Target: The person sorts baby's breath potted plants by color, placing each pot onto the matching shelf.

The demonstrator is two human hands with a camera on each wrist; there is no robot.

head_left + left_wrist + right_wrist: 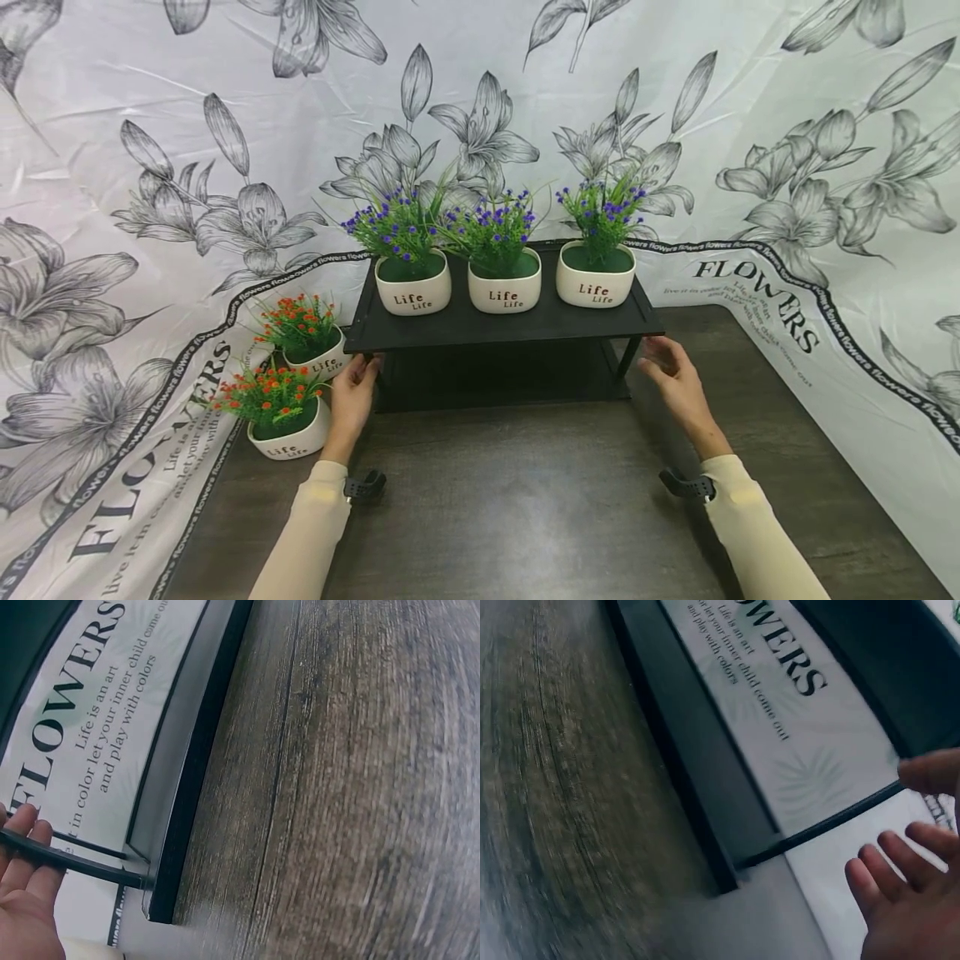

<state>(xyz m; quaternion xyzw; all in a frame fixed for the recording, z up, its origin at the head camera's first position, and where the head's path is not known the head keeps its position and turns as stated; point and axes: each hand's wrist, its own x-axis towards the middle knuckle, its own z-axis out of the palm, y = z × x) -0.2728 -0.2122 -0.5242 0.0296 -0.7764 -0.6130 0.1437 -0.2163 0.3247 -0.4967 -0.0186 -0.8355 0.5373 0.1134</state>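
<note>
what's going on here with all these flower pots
A person reaches to both ends of a black shelf on a dark table. The left hand is at its left front leg; whether it grips or only touches is hard to tell. The right hand is beside the right end, gripping nothing. Three purple-flowered pots stand on top, two orange-flowered pots to the left.

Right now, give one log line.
left hand: touching black shelf, left end; right hand: near right end; three purple-flowered pots: atop; two orange-flowered pots: at left
</note>
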